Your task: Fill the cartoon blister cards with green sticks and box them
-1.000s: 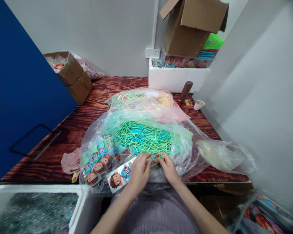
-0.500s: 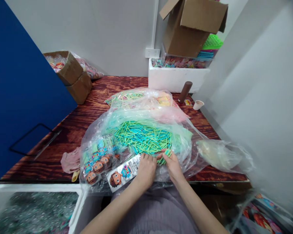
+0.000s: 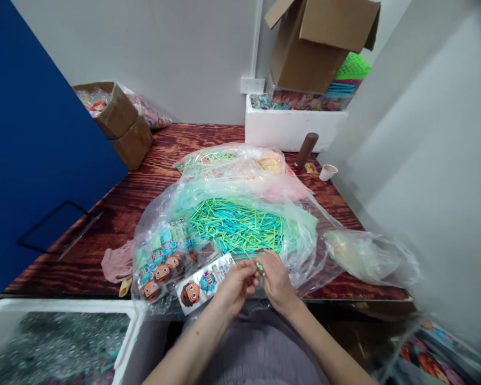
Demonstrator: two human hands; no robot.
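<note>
Pinching a small bunch of green sticks in my right hand at the desk's front edge — my left hand curls just beside, its grip I cannot tell. Beyond, green-and-blue sticks lie heaped in clear plastic.

Red-brown streaked worktop, clear bag of green and blue sticks at centre, cardboard box at 10 o'clock, white box at 1, brown cylinder and cup at 2, pink cloth at 8
</note>
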